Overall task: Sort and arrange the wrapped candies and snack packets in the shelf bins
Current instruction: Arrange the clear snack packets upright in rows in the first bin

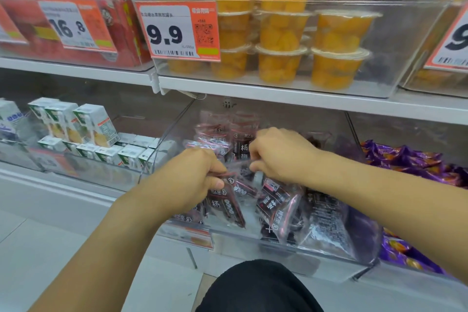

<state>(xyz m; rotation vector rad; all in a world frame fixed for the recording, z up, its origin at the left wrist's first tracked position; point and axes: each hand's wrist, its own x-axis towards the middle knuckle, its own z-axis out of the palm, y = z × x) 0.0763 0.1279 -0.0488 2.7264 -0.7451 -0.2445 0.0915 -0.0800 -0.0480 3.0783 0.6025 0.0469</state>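
Inside the clear shelf bin [291, 248], your left hand [192, 180] and right hand [276, 152] each pinch dark plum packets [225, 202]; keep each grip light, stacking labels upward.

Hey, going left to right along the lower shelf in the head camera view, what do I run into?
White drink cartons → clear bin of dark snack packets, with the left hand and right hand in it → purple wrapped candies.

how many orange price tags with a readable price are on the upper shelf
3. One reading 16.8 at left on the red-box bin, one reading 9.9 on the fruit-cup bin, and one cut off at the right edge showing only a 9; others may be out of frame.
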